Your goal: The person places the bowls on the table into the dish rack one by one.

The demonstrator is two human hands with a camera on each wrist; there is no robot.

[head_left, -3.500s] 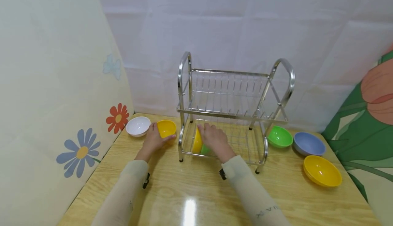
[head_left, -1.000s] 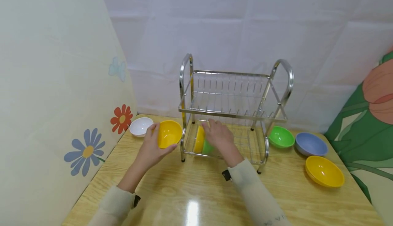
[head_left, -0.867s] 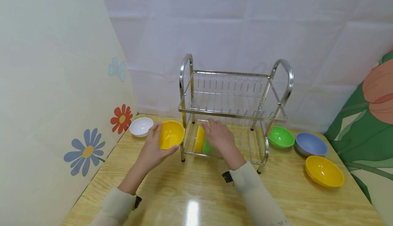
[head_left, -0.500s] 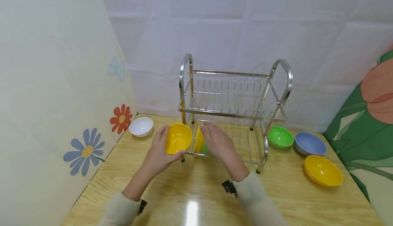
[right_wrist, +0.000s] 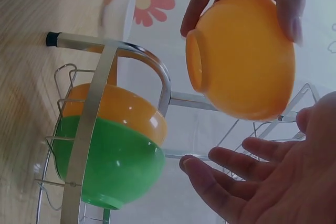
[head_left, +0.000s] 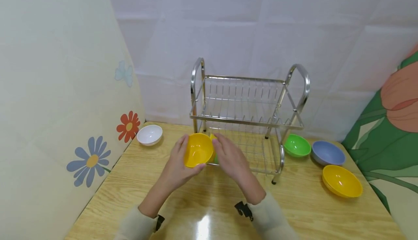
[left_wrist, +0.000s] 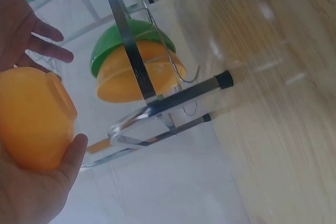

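Observation:
My left hand [head_left: 176, 171] grips a yellow bowl [head_left: 198, 150] by its side, held up in front of the left end of a two-tier metal dish rack [head_left: 228, 119]. Close to that bowl, on its right, is my right hand [head_left: 232, 159]; in the right wrist view its fingers are spread and loosely bent, with nothing in them. On the rack's lower tier, a second yellow bowl [right_wrist: 123, 106] and a green bowl [right_wrist: 113, 161] stand on edge, one against the other. From the head view the held bowl and right hand mostly cover them.
A white bowl [head_left: 149, 135] sits at the table's back left. Right of the rack are another green bowl [head_left: 297, 145], a blue bowl [head_left: 328, 153] and a larger yellow bowl [head_left: 341, 181]. A wall stands behind the rack.
My left hand has lifted the yellow bowl from beside the white bowl and carried it right, in front of the rack. My right hand has drawn back from the bowls on the lower tier.

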